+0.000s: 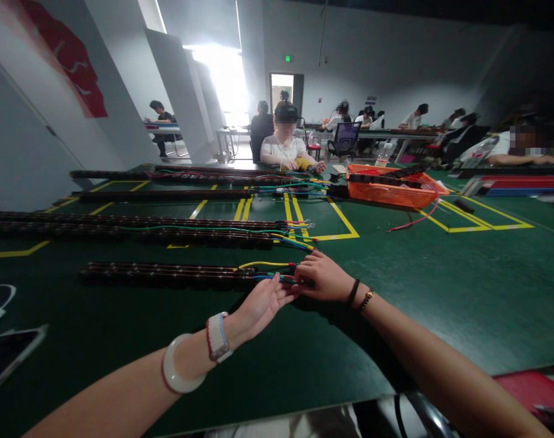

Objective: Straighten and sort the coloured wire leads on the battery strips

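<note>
A long dark wire bundle (167, 275) lies across the table in front of me, with thin coloured wires coming out of its right end. My left hand (261, 304) has those blue and green wires (264, 277) between its thumb and its fingers, palm turned upward. Close against it, my right hand (322, 277) reaches in from the right, fingers bent and pinched at the wire ends, which they partly hide. A yellow wire (268, 263) with a red terminal arcs just above both hands, its tip near my right fingers.
More long dark bundles (122, 225) lie parallel farther back on the green table (441, 292). An orange basket (391, 198) stands beyond, a red wire (409, 226) hanging from it. A person (284, 146) sits opposite. Phone-like devices (12, 356) lie at left.
</note>
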